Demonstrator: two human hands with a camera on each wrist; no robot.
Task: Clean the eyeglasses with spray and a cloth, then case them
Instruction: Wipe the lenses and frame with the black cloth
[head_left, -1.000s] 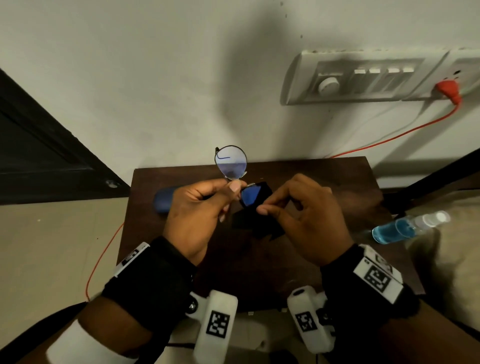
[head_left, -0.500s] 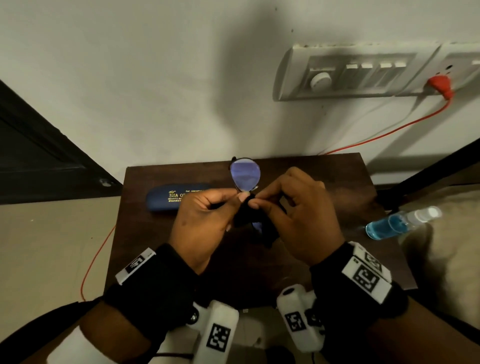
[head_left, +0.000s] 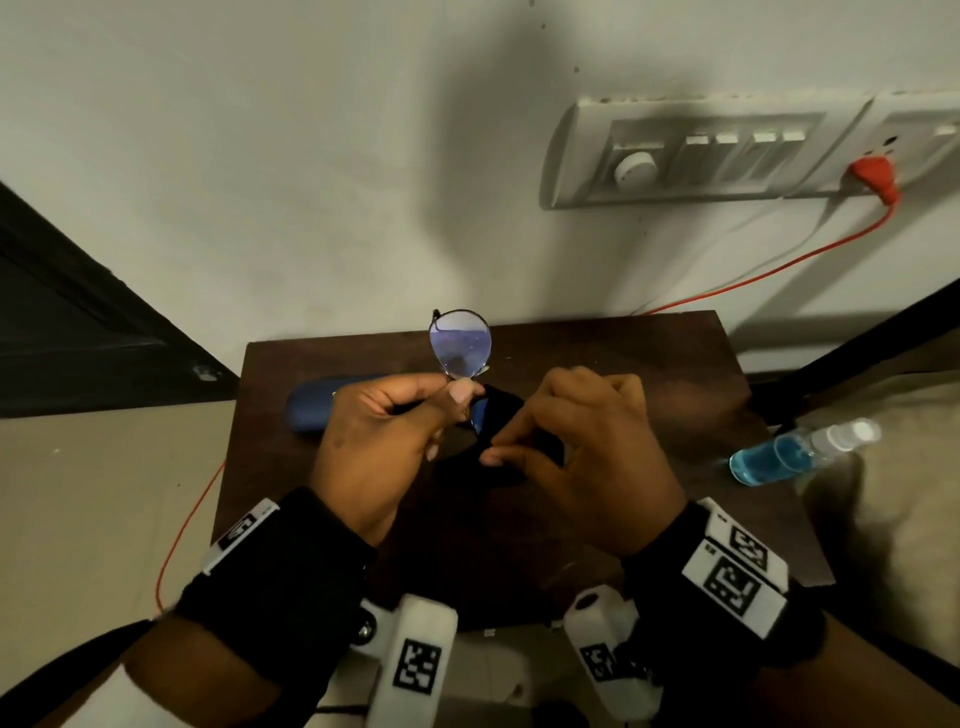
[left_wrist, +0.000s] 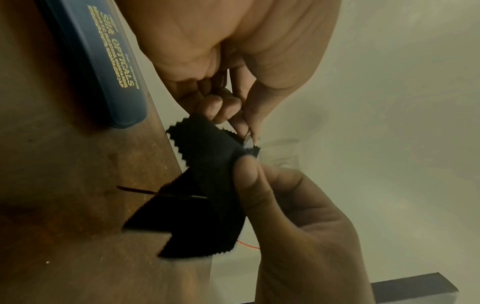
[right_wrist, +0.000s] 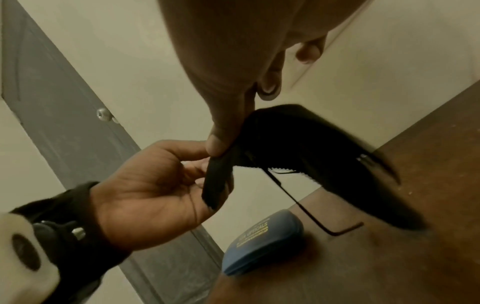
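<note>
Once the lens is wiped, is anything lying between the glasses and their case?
Nothing visible does. The eyeglasses are held up in the left hand; the closed blue case lies just left of it on bare tabletop.

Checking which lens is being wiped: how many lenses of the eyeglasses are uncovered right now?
1. One bare lens stands above the left hand; the other is mostly wrapped in the black cloth pinched by the right hand.
</note>
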